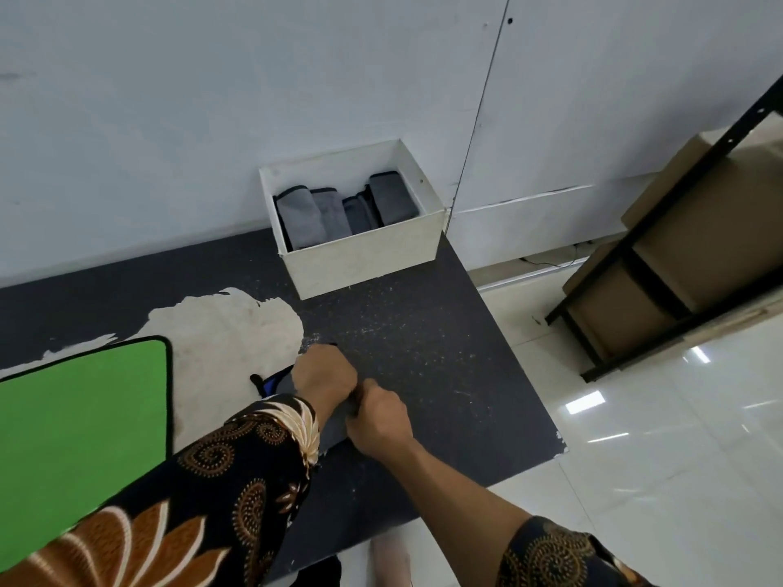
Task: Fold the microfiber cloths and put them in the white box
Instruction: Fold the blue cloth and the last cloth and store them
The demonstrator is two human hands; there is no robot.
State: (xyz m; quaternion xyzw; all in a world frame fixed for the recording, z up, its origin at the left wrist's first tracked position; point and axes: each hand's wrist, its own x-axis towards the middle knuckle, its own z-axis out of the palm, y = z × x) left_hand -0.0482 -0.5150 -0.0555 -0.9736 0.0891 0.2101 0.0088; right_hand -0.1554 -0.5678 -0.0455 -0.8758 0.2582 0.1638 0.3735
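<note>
A white box [364, 256] stands against the wall at the back of the dark mat, holding several folded grey cloths [315, 216] on edge. On the mat near me lies a grey microfiber cloth [334, 430] with a dark border, mostly hidden under my hands. My left hand [324, 374] is curled over its far part. Close beside it, my right hand [379, 417] grips the cloth's near right edge with curled fingers. A blue and black bit [271, 383] of fabric shows just left of my left hand.
The dark mat [423, 353] has a worn pale patch at its left, next to a green mat [80, 430]. Glossy white floor tiles lie to the right. A black metal shelf [661, 264] with brown cardboard boxes stands at the far right.
</note>
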